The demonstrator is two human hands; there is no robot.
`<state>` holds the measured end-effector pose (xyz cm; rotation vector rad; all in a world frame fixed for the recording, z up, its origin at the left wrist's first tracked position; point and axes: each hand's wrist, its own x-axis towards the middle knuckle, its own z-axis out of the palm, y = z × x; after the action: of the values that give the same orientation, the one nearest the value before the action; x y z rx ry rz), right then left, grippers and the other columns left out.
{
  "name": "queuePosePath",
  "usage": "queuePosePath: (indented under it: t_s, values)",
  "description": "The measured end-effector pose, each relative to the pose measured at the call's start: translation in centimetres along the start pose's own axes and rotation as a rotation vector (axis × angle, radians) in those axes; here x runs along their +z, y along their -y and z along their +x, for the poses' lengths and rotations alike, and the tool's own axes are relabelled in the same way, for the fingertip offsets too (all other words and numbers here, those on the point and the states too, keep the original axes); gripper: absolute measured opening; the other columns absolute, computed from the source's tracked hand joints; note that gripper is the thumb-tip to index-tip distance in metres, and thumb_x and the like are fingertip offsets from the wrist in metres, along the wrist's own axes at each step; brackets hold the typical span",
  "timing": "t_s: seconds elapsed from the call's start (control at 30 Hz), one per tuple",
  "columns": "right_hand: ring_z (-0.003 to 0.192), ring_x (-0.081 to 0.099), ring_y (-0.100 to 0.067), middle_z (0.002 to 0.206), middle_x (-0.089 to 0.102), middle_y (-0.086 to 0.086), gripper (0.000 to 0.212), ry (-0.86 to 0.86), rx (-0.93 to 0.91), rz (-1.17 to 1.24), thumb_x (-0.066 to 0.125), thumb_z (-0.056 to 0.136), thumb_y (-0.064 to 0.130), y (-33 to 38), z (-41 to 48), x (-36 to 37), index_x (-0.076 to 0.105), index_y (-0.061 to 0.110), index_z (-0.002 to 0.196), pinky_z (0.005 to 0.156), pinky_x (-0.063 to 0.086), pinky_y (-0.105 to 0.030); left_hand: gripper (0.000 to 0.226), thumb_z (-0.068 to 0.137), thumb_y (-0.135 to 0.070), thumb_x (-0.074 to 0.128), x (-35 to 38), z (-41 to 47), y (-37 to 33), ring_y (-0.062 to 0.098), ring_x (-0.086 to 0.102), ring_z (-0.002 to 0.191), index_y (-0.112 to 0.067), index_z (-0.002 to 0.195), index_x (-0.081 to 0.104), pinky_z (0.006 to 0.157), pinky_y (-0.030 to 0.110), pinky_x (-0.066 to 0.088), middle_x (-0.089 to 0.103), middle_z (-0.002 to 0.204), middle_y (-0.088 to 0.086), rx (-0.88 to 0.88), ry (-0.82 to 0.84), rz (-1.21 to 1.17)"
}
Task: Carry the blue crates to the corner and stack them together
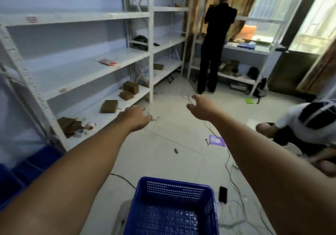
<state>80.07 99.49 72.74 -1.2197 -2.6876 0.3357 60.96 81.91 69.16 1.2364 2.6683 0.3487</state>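
Our left hand [135,117] and right hand [202,105] are both stretched out, fingers spread, holding nothing. One blue crate [171,207] sits on the near floor below us, more blue crates [31,167] at near left. Looks like the carrying's barely started.

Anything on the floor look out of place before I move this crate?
Yes. Loose cables trail across the floor right of the blue crate, with a black phone lying among them. A purple sheet and a small dark scrap also litter the walkway. Both hands are empty.

Head-high view (wide), forward and down
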Motion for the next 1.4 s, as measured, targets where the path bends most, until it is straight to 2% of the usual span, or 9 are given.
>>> queuePosePath:
  t_s: [0.2, 0.43, 0.73, 0.93, 1.07, 1.13, 1.2, 1.27, 1.4]
  values:
    - [0.133, 0.049, -0.030, 0.146, 0.054, -0.007, 0.057, 0.023, 0.121, -0.026, 0.044, 0.098, 0.048, -10.9, 2.0, 1.1, 0.043, 0.020, 0.148, 0.097, 0.044, -0.043, 0.060, 0.091, -0.056, 0.042, 6.7, 3.9, -8.1, 0.030, 0.048, 0.130, -0.025, 0.142, 0.049, 0.102, 0.045, 0.045, 0.049, 0.148, 0.007, 0.051, 0.019, 0.013]
    - [0.136, 0.046, -0.030, 0.150, 0.050, -0.007, 0.059, 0.148, 0.247, 0.018, 0.041, 0.098, 0.048, -17.8, 1.9, 10.1, 0.039, 0.020, 0.150, 0.104, 0.042, -0.045, 0.065, 0.089, -0.058, 0.042, 16.4, 7.0, -7.8, 0.031, 0.052, 0.127, -0.024, 0.144, 0.047, 0.098, 0.045, 0.047, 0.049, 0.148, 0.006, 0.004, 0.119, 0.021]
    - [0.121, 0.057, -0.033, 0.141, 0.057, -0.011, 0.060, 0.379, 0.437, 0.042, 0.042, 0.099, 0.045, -25.5, -2.2, 31.3, 0.037, 0.016, 0.151, 0.091, 0.049, -0.043, 0.064, 0.090, -0.056, 0.045, 36.9, 6.6, 1.2, 0.032, 0.054, 0.124, -0.022, 0.144, 0.047, 0.092, 0.045, 0.050, 0.051, 0.146, 0.007, -0.144, 0.349, 0.055]
    - [0.107, 0.059, -0.034, 0.130, 0.061, -0.015, 0.053, 0.518, 0.577, 0.037, 0.045, 0.098, 0.044, -30.8, -5.3, 45.5, 0.045, 0.012, 0.141, 0.076, 0.044, -0.038, 0.057, 0.090, -0.056, 0.047, 49.8, 6.3, 9.0, 0.034, 0.060, 0.110, -0.022, 0.134, 0.051, 0.083, 0.044, 0.052, 0.057, 0.131, 0.010, -0.288, 0.435, 0.064]
    - [0.106, 0.060, -0.035, 0.126, 0.062, -0.017, 0.055, 0.574, 0.699, 0.073, 0.046, 0.096, 0.044, -34.4, -6.9, 54.2, 0.046, 0.009, 0.138, 0.078, 0.044, -0.039, 0.059, 0.088, -0.060, 0.046, 57.7, 6.1, 14.2, 0.033, 0.062, 0.099, -0.020, 0.131, 0.051, 0.081, 0.047, 0.055, 0.059, 0.121, 0.010, -0.403, 0.449, 0.056]
    - [0.098, 0.057, -0.034, 0.124, 0.061, -0.018, 0.054, 0.603, 0.750, 0.086, 0.047, 0.094, 0.045, -36.0, -7.5, 58.3, 0.047, 0.008, 0.134, 0.078, 0.046, -0.039, 0.063, 0.084, -0.064, 0.045, 61.5, 6.0, 16.6, 0.034, 0.063, 0.096, -0.020, 0.128, 0.052, 0.081, 0.050, 0.056, 0.059, 0.117, 0.010, -0.461, 0.454, 0.040]
    - [0.097, 0.058, -0.035, 0.124, 0.061, -0.019, 0.055, 0.622, 0.799, 0.103, 0.049, 0.092, 0.046, -37.5, -8.2, 62.1, 0.048, 0.007, 0.132, 0.080, 0.048, -0.041, 0.066, 0.086, -0.064, 0.045, 65.0, 6.0, 18.5, 0.037, 0.062, 0.101, -0.019, 0.133, 0.050, 0.085, 0.053, 0.056, 0.057, 0.123, 0.013, -0.503, 0.441, 0.030]
    - [0.107, 0.060, -0.040, 0.128, 0.059, -0.021, 0.059, 0.629, 0.863, 0.117, 0.052, 0.090, 0.044, -38.8, -9.0, 65.6, 0.047, 0.005, 0.134, 0.085, 0.049, -0.042, 0.067, 0.090, -0.060, 0.048, 68.2, 5.9, 19.9, 0.042, 0.058, 0.112, -0.018, 0.142, 0.044, 0.093, 0.056, 0.052, 0.052, 0.133, 0.017, -0.542, 0.419, 0.010]
    - [0.114, 0.059, -0.046, 0.136, 0.054, -0.025, 0.067, 0.538, 1.018, 0.177, 0.058, 0.086, 0.037, -40.1, -10.5, 70.6, 0.039, 0.001, 0.139, 0.093, 0.051, -0.049, 0.073, 0.092, -0.049, 0.057, 72.8, 5.6, 22.3, 0.047, 0.050, 0.123, -0.012, 0.150, 0.031, 0.100, 0.060, 0.045, 0.041, 0.143, 0.020, -0.674, 0.372, -0.034]
